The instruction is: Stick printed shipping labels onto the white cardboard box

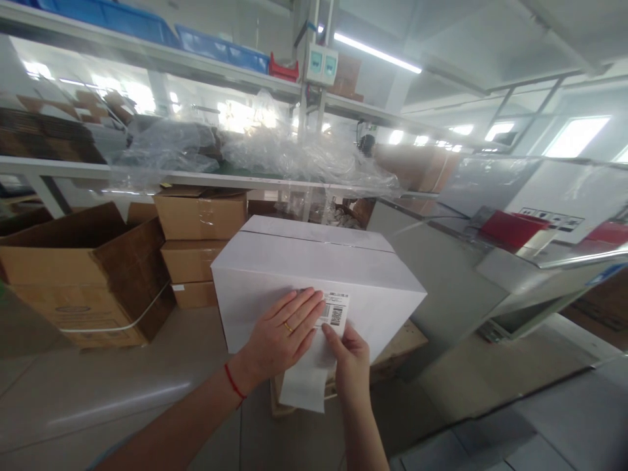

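A large white carton (314, 271) stands in front of me, its top flaps meeting along a dark seam. On its near side is a white printed label (337, 309) with barcodes. My left hand (287, 327) lies flat over the label's left part, fingers together and stretched out, with a ring and a red wrist string showing. Closed at the label's lower right edge, my right hand (350, 353) pinches the label's backing paper (304, 387) between thumb and fingers. The strip of backing hangs below both hands. My left palm hides part of the label.
A wooden pallet (400, 347) is under the white carton. Left stand an open brown box (83, 281) and stacked brown cartons (201, 216). Behind, a shelf bears clear plastic film (304, 154) and blue bins (220, 49). A grey cabinet (441, 281) stands close on the right.
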Available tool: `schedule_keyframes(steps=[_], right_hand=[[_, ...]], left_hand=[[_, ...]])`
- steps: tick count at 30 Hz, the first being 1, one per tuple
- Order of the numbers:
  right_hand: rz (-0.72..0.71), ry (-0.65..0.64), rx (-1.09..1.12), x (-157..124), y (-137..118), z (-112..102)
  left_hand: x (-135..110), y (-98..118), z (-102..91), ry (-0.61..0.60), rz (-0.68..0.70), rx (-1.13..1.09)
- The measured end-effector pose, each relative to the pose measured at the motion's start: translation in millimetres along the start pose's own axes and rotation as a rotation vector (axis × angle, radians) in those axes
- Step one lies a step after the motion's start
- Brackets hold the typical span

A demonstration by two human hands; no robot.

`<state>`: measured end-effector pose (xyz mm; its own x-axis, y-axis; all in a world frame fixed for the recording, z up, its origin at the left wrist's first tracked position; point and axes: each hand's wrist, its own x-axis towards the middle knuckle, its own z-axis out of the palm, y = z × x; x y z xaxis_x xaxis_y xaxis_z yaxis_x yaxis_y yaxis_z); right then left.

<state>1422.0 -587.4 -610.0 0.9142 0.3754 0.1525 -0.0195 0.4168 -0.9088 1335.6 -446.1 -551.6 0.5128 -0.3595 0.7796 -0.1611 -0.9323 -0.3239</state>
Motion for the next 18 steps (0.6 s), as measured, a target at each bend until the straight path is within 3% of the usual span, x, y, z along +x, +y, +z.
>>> schedule_keyframes(steps=[7,13,18], right_hand=[[0.074,-0.016,-0.010,-28.6,33.2,-18.8],[0.154,0.025,-0.130,-43.2,68.1,-40.8],[0.196,0.041,-0.150,-45.6,87.9,-52.9]], left_hand=[[-0.2,-10.0,3.6,-0.036,0.091,-0.007],[19.9,-34.2,8.3,-0.202,0.381,-0.013],[35.1,-46.1,13.6,-0.332,0.459,-0.128]])
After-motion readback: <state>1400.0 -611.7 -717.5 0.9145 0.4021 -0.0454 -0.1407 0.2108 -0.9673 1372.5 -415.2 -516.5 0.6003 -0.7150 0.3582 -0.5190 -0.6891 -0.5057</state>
